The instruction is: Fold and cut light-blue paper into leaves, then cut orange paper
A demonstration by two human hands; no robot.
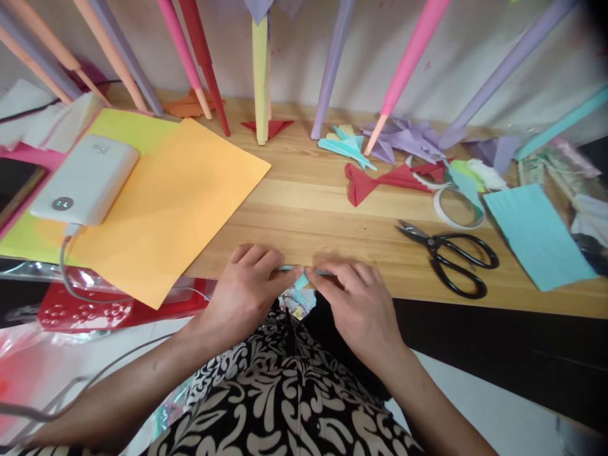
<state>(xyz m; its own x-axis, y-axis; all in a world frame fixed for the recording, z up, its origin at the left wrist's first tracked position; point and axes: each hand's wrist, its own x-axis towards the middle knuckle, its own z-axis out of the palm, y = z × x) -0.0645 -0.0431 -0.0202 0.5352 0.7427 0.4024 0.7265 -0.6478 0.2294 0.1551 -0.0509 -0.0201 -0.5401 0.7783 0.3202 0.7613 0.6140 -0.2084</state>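
Note:
At the front edge of the wooden table, a small light-blue piece of paper [301, 281] is pinched between both hands. My left hand [249, 278] grips its left part, with the thumb near the middle of the piece. From the other side my right hand [356, 297] holds the right part, and the two thumb tips nearly meet. Most of the paper is covered by the fingers. Black-handled scissors [439, 246] lie to the right of my right hand, their blades pointing to the upper left.
Orange paper [190, 202] and a white power bank [85, 180] with a cable lie left. A tape roll [458, 206], blue paper [539, 234] and folded red paper [380, 180] lie right. Rolled paper sticks, one of them yellow [261, 82], lean on the wall.

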